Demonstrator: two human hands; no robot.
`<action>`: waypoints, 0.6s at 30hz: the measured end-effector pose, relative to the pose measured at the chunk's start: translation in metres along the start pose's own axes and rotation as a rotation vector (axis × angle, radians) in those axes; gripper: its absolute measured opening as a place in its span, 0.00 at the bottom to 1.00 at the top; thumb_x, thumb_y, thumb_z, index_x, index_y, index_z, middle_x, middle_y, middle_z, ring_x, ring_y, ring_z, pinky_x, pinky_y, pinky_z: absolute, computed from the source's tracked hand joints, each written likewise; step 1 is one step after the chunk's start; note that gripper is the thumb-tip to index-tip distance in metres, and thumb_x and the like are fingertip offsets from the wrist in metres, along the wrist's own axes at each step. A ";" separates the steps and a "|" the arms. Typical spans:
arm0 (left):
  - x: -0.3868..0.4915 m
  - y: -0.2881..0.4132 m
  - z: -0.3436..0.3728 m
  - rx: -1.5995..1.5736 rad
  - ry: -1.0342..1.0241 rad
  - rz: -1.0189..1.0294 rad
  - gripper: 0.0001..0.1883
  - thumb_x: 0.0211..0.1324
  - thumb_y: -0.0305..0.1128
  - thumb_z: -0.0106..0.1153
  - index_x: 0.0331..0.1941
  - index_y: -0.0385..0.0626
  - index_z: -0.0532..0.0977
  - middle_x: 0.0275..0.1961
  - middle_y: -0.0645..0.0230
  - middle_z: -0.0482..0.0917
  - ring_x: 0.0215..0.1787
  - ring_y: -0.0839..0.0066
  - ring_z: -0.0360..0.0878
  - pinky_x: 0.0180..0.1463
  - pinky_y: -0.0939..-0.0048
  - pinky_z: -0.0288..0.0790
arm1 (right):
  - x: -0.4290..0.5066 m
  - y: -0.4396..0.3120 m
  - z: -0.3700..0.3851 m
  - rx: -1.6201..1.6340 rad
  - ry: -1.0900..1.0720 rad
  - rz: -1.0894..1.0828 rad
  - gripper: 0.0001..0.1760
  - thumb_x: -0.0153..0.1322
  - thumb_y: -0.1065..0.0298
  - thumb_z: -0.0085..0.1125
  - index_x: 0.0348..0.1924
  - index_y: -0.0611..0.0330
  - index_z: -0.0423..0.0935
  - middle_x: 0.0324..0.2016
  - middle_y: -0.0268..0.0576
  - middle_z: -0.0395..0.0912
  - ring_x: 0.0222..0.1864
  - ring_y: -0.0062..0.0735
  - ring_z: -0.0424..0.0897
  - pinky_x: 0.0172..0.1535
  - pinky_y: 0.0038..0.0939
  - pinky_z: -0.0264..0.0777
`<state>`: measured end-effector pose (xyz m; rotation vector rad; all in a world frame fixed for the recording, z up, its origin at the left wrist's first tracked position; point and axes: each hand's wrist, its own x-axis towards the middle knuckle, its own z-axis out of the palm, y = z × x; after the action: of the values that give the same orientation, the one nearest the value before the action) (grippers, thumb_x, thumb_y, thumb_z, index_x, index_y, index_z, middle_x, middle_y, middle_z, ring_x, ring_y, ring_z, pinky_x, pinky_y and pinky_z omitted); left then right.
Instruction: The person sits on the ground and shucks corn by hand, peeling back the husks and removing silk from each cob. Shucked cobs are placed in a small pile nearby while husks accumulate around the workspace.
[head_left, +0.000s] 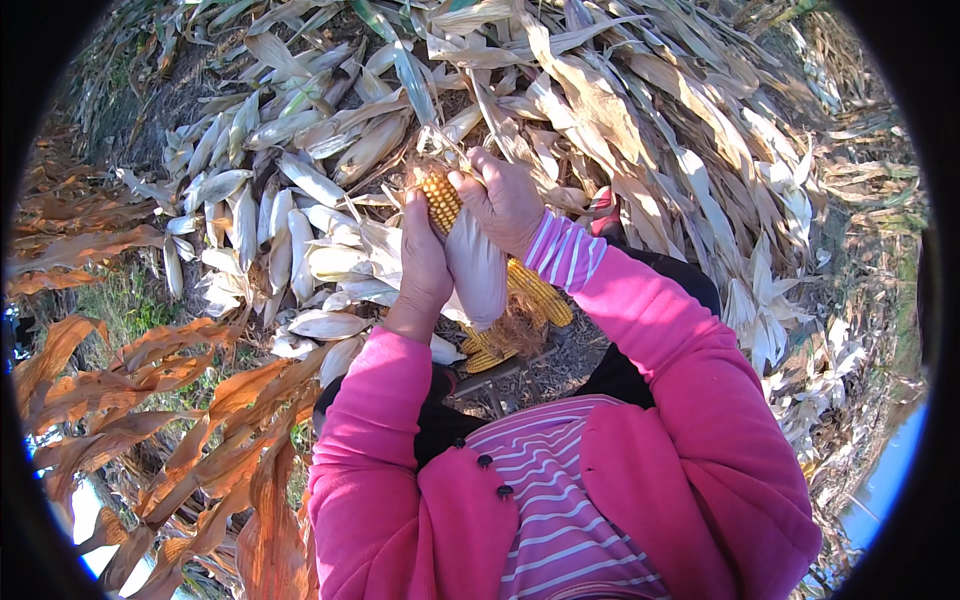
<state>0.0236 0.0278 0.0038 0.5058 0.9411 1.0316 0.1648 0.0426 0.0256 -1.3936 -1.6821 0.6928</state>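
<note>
Between my hands is an ear of corn (440, 201), its yellow kernels bare at the upper end and a pale husk (478, 274) still wrapped around the lower part. My left hand (425, 259) grips the ear from the left side, thumb up by the kernels. My right hand (504, 201) pinches the husk near the ear's tip, where brown silk shows. Beneath the ear, bare yellow cobs (541, 292) lie between my feet with a tangle of brown corn silk (527, 324). More cobs (484, 358) are partly hidden by the husk.
Unhusked ears (300, 247) are heaped on the ground to the left and ahead. A large pile of dry husks and stalks (622, 112) spreads ahead and to the right. Brown corn leaves (217, 435) stand close at my left. A red shoe (604, 214) shows beyond my right forearm.
</note>
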 end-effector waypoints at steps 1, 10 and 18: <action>0.001 -0.001 0.000 -0.141 0.013 -0.038 0.27 0.76 0.52 0.35 0.57 0.42 0.72 0.53 0.64 0.80 0.53 0.72 0.80 0.59 0.67 0.73 | -0.001 0.001 0.000 0.043 -0.011 0.024 0.19 0.77 0.55 0.53 0.43 0.66 0.72 0.27 0.58 0.79 0.32 0.60 0.81 0.35 0.47 0.73; 0.004 -0.005 -0.003 -0.118 0.066 -0.151 0.26 0.76 0.52 0.36 0.60 0.43 0.71 0.52 0.63 0.81 0.52 0.70 0.82 0.57 0.63 0.76 | -0.010 0.039 0.023 0.313 -0.018 0.283 0.22 0.78 0.52 0.52 0.43 0.67 0.74 0.30 0.58 0.81 0.34 0.49 0.82 0.42 0.41 0.73; 0.011 -0.005 -0.013 0.008 -0.021 -0.140 0.26 0.76 0.50 0.37 0.59 0.41 0.72 0.52 0.62 0.81 0.51 0.70 0.83 0.57 0.65 0.77 | -0.007 0.053 0.016 0.797 -0.252 0.413 0.30 0.78 0.43 0.53 0.57 0.63 0.70 0.44 0.39 0.79 0.47 0.22 0.77 0.52 0.30 0.72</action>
<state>0.0165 0.0343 -0.0111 0.4501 0.9492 0.8946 0.1781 0.0498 -0.0280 -1.0807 -1.0687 1.6167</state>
